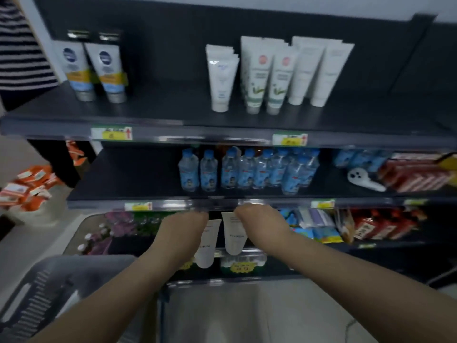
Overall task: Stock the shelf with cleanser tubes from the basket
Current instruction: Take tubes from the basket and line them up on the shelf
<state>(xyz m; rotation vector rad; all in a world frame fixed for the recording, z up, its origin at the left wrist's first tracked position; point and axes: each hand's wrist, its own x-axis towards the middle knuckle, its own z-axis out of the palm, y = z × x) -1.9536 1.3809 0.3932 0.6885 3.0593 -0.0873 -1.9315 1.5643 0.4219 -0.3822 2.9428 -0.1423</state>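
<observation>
Left hand [184, 227]: closed around the crimped end of a white cleanser tube [207, 246], cap end hanging down — held high so the cap can land first on a board. Fingers hidden behind the knuckles, so exact wrap cannot be told.

Right hand [257, 219]: likewise shut on a second white tube [233, 236], just beside the first, cap down. Both raised in front of the lower shelves, below the edge of the water-bottle shelf [123, 174].

Top shelf [160, 112]: likely destination. Stocked there, all standing on caps, crimps up, labels forward: two blue-and-yellow tubes [96, 70] at left; at right, a white tube row [221, 78], green-leaf tubes [267, 78], plain white tubes [319, 73] matching those in hand. Wide bare gap between the groups, and more at far right.

Grey basket [44, 293]: lower left, near the left forearm; contents blurred, not countable.

Middle shelf: water bottles [247, 169], red boxes [418, 177] — other stock, not for tubes.

Judgement: carrying stage; lift to the top board pending, probably beside the matching plain white row.
</observation>
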